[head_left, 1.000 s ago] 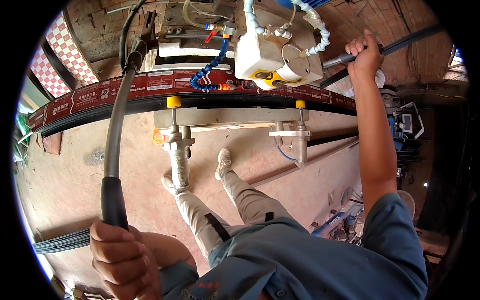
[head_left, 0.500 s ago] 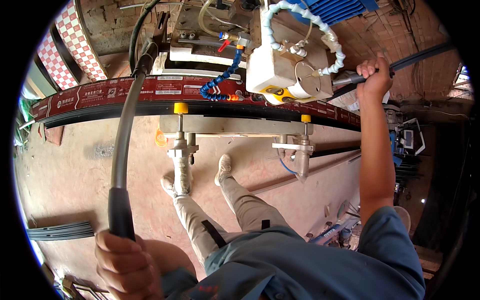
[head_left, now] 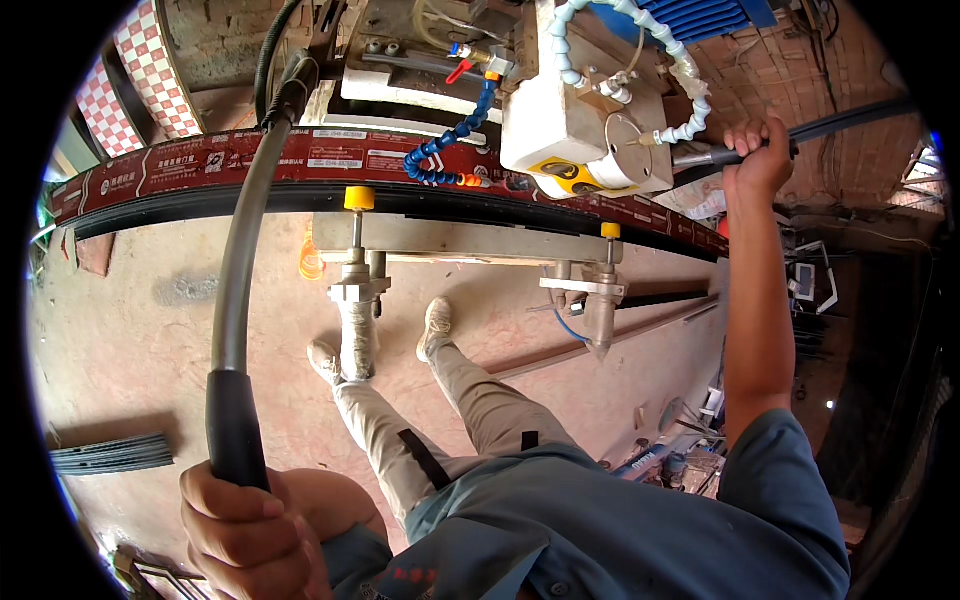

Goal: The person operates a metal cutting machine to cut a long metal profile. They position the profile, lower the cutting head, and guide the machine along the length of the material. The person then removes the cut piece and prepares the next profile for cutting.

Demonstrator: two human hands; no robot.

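Observation:
My left hand [head_left: 250, 525] is closed around the black grip of a long metal lever [head_left: 243, 260], which rises from the lower left to the machine at the top. My right hand [head_left: 758, 157] wraps round a black-gripped handle [head_left: 724, 156] beside the white machine head [head_left: 560, 115]. Under that head, a long profile [head_left: 250, 152] in dark red printed film lies across the machine, its near edge black. Two clamp cylinders with yellow caps, the left clamp [head_left: 357, 285] and the right clamp [head_left: 600, 295], stand on the near side of the profile.
A blue segmented hose [head_left: 462, 125] and a white segmented hose [head_left: 690, 80] curve about the machine head. Checkered red-and-white panels [head_left: 155, 70] stand at the far left. Dark strips [head_left: 112, 455] lie on the floor at left; tools and a blue cylinder [head_left: 645, 460] lie at lower right.
The whole view has shifted slightly, with the machine head now a little further right in the picture. Both hands keep their grips, and the lever's position relative to the machine looks much the same.

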